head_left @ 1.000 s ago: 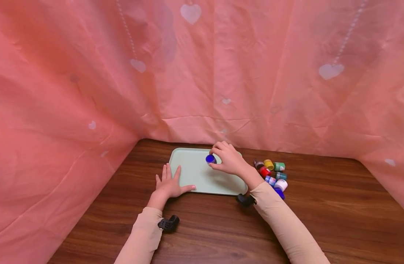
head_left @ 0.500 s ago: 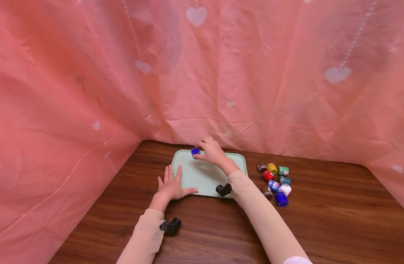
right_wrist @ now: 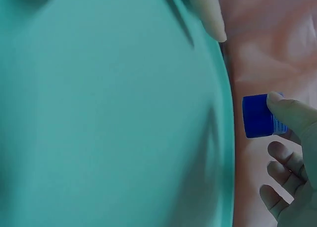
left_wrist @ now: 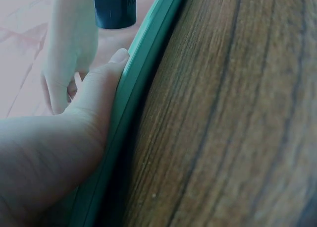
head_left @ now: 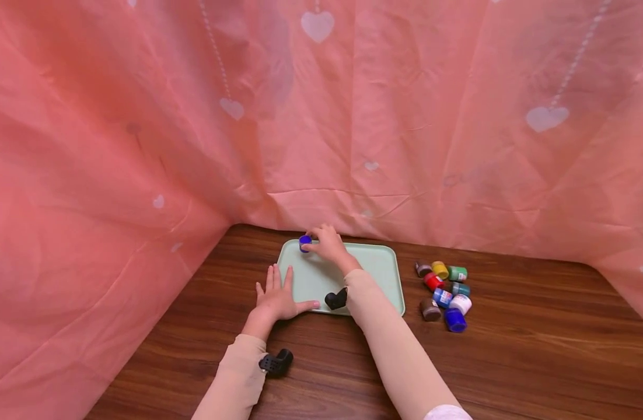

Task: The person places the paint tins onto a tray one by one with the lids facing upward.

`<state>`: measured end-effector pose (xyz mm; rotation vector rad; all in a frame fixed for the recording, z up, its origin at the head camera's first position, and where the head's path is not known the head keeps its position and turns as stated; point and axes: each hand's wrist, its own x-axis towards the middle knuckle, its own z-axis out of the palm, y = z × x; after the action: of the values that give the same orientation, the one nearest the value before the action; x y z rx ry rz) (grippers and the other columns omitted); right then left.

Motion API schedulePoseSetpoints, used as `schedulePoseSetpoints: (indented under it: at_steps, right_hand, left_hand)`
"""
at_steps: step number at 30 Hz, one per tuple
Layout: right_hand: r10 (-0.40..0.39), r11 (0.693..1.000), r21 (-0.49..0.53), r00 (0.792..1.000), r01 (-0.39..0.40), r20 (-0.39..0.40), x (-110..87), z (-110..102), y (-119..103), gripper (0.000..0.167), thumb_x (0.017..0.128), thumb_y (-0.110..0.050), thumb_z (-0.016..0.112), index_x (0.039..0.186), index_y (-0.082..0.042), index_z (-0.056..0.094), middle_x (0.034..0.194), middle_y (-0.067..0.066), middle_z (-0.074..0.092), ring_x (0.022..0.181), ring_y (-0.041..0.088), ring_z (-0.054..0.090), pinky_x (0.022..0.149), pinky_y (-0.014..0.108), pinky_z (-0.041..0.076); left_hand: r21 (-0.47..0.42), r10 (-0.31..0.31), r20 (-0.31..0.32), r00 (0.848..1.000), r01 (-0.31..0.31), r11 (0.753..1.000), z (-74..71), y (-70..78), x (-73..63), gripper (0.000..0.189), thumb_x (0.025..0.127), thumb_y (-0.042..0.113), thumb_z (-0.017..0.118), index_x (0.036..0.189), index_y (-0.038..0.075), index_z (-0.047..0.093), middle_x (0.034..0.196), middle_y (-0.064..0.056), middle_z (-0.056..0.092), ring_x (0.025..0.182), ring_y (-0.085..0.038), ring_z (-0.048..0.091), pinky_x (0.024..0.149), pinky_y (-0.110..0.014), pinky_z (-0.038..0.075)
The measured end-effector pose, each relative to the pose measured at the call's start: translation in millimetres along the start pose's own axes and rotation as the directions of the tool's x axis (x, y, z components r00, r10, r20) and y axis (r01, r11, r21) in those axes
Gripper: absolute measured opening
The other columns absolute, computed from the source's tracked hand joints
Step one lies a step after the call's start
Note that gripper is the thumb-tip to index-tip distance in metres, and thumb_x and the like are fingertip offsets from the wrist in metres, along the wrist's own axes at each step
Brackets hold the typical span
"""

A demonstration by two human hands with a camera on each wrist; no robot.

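Beyond the spread left hand, the right hand pinches a blue jar.

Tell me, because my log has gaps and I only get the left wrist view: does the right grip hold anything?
Observer: Yes, the right grip holds a small blue jar.
Operator: Where does it show from above?
Observer: In the head view, at the far left corner of the tray; I can't tell whether it touches.
Operator: What else is around?
Observer: Nine more jars in a cluster on the wooden table, right of the tray.
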<state>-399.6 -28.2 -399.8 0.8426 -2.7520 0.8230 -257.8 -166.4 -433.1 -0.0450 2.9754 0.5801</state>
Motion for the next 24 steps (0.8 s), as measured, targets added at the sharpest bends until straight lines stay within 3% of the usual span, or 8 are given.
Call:
schedulePoseSetpoints:
  at_steps: [11,24]
  right_hand:
    - [0.088,0.996,-0.010,0.995,-0.088,0.038,1.5,17.1,4.6,0.037,0.088,-0.032,0.073,0.117,-0.010,0.069,0.114,0.013,0.062,0.110,0.030,0.051,0.096,0.046,0.041]
    - [0.134,0.991,-0.011,0.990,-0.134,0.050,5.0,18.6,-1.8,0.038,0.088,-0.035,0.073,0.118,-0.012,0.070,0.118,0.013,0.064,0.114,0.033,0.050,0.098,0.048,0.041]
  left_hand:
    - [-0.001,-0.011,0.011,1.000,0.011,1.000,12.7,-5.1,8.8,0.124,0.070,0.084,0.057,0.158,0.014,0.005,0.162,-0.022,-0.013,0.151,-0.034,-0.016,0.116,-0.068,0.000]
    - [0.001,-0.019,0.035,0.999,0.019,1.000,-0.9,2.1,-2.0,0.120,0.074,0.081,0.057,0.158,0.012,0.009,0.163,-0.022,-0.011,0.152,-0.034,-0.014,0.118,-0.065,-0.001]
